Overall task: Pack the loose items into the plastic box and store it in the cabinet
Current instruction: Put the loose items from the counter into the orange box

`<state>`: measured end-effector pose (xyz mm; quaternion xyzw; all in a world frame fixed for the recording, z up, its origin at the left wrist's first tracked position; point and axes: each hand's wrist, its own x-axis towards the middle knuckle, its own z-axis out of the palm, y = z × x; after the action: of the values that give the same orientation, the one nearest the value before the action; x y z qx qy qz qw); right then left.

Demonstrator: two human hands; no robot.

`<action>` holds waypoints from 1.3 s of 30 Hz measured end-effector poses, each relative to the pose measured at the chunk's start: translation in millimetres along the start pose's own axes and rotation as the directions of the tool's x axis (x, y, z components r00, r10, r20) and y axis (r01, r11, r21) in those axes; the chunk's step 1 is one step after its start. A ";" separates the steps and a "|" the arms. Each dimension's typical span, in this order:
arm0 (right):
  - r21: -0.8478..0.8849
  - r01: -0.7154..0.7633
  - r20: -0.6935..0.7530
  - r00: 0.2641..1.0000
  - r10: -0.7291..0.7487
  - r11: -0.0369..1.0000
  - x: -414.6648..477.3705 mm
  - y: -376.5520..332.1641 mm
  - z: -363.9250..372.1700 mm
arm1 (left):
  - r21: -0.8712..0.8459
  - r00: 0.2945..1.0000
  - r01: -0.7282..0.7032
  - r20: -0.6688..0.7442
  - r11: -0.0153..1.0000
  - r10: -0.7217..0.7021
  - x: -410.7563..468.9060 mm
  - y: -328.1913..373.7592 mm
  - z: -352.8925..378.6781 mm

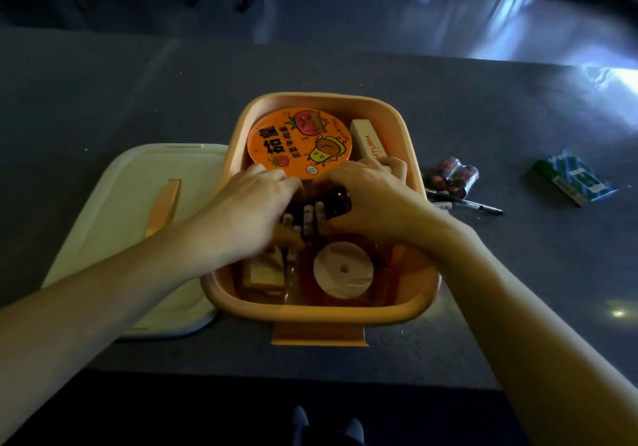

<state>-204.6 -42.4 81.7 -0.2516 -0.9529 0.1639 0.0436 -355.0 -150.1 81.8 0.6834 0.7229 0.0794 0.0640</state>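
An orange plastic box (411, 155) stands open in the middle of the dark table. Inside lie an orange-lidded noodle bowl (297, 142) at the far side, a pale carton (367, 140) along the right wall, a red jar with a white lid (343, 268) at the near side and a small flat packet (264, 273) near left. Both hands reach into the box's middle. My left hand (253, 209) and my right hand (371, 197) close together around a dark bundle of small white-capped bottles (312, 216), pressing it down between the other items.
The box's cream lid with an orange handle (138, 224) lies flat to the left. On the table to the right lie a pack of batteries (454, 174), a black pen (473, 204) and a green-blue carton (573, 178). Chairs stand beyond the table's far edge.
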 end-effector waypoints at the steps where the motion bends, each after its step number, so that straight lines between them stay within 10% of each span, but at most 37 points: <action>1: 0.031 0.007 -0.041 0.999 -0.005 0.999 -2.7 1.5 -4.4 | -0.023 1.000 0.004 -0.015 1.000 -0.004 1.3 1.6 -2.8; 12: 0.308 -0.111 -0.297 0.932 0.206 0.945 -56.9 86.6 -70.7 | -0.423 0.962 -0.003 -0.248 0.906 -0.113 39.6 80.9 -26.8; 20: 0.270 -0.108 -0.126 0.981 0.147 0.957 -80.3 188.5 -77.8 | -0.470 0.937 0.015 -0.302 0.883 -0.177 81.4 169.0 15.8; 34: 0.206 0.137 0.148 0.975 -0.169 0.969 -49.5 230.3 -8.0 | 0.070 0.865 0.490 -0.161 0.869 -0.475 69.8 211.2 115.3; 39: 0.010 0.247 0.119 0.962 -0.247 0.969 -38.0 223.8 7.8 | -0.065 0.770 0.624 -0.116 0.779 -0.627 65.6 198.1 132.8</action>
<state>-68.7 120.0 -0.5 -0.1207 -0.9781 0.1696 0.0060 -138.4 -70.4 -7.1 0.3966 0.9106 0.1065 0.0467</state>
